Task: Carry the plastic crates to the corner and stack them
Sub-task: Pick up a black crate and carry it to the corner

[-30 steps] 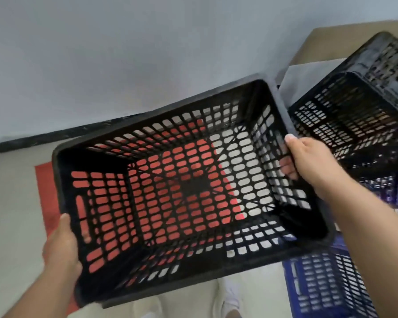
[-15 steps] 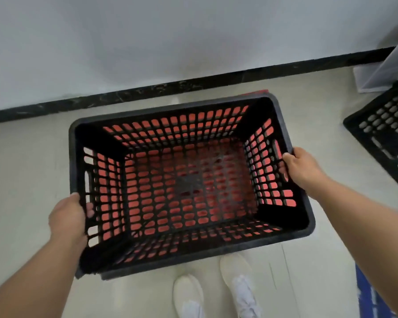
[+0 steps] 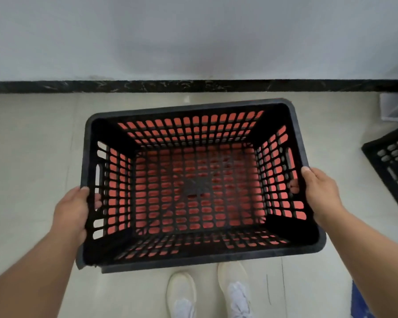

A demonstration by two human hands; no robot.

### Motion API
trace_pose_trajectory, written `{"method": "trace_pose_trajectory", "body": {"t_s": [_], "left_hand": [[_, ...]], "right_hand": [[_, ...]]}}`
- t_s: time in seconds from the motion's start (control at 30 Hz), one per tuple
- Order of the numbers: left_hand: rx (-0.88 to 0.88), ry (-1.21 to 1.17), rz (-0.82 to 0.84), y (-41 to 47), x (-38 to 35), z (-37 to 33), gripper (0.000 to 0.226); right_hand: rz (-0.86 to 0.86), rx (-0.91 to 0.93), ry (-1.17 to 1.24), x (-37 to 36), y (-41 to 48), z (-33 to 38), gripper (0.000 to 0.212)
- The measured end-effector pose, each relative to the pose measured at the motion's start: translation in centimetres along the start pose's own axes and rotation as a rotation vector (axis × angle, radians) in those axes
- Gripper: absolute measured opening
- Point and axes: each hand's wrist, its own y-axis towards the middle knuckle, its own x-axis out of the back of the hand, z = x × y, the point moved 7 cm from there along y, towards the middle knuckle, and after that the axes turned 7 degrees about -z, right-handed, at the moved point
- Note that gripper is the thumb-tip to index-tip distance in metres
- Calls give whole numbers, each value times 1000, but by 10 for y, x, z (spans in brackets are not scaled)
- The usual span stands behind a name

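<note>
I hold a black perforated plastic crate [image 3: 193, 111] level in front of me, its open top facing up. My left hand [image 3: 72, 212] grips its left short side and my right hand [image 3: 319, 193] grips the right short side. Fingers of both hands curl through the wall holes. Red shows through the slots of the crate's floor and walls, from something red below it; what that is stays hidden. A second black crate [image 3: 393, 171] lies at the right edge, cut off by the frame.
A white wall with a black marble skirting [image 3: 193, 86] runs across ahead. Pale floor tiles [image 3: 28, 145] lie all around. My white shoes [image 3: 207, 292] show below the crate. A grey-white panel [image 3: 395, 109] stands at the far right, and a blue corner [image 3: 360, 301] shows at the bottom right.
The view swung left and down, away from the stacked black and blue crates. The crate in my hands levelled out over the red patch, nearer the wall.
</note>
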Motion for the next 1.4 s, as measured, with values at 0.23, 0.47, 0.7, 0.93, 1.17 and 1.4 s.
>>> {"method": "trace_pose_trajectory", "body": {"t_s": [0.23,0.47,0.7,0.93,1.17,1.4], "left_hand": [[101,-186,-108,25,98,20,20],[194,-352,-235,86,233,46,19],[306,-496,-393,134,388,98,19],[455,-611,-573,168,493,175,17],[635,-785,-792,178,533,239,21],[730,-897,-872,193,532,284,29]], "right_hand": [[92,171,-91,-58,-50,78,26],[238,279,-157,-187,-155,147,26],[368,364,-350,-346,-287,185,29],[542,511,-415,-511,-393,188,25],[750,697,-523,-647,-479,196,24],[871,851,-628,-735,-532,193,26]]}}
